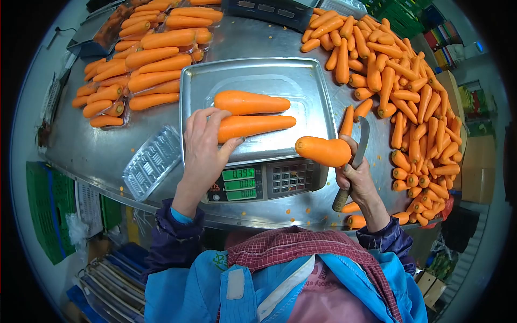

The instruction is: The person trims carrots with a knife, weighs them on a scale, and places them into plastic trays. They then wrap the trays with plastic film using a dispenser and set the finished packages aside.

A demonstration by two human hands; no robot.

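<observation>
Two large carrots lie side by side on the metal tray (258, 70) of a scale. My left hand (203, 142) is closed round the thick end of the lower carrot (261, 126), its fingertips close to the upper carrot (253, 102). My right hand (358, 180) holds a knife (362, 141) with its curved blade pointing up, together with a third carrot (323, 151) whose thick end points left past the tray's right edge. Below the tray, the scale's green display (239, 184) reads 0.395 on its top line.
A large heap of loose carrots (425, 118) covers the right of the metal table (258, 37). Packed carrots (156, 59) lie at the upper left. An empty clear plastic tray (152, 163) sits left of the scale. A dark device (269, 12) stands at the back.
</observation>
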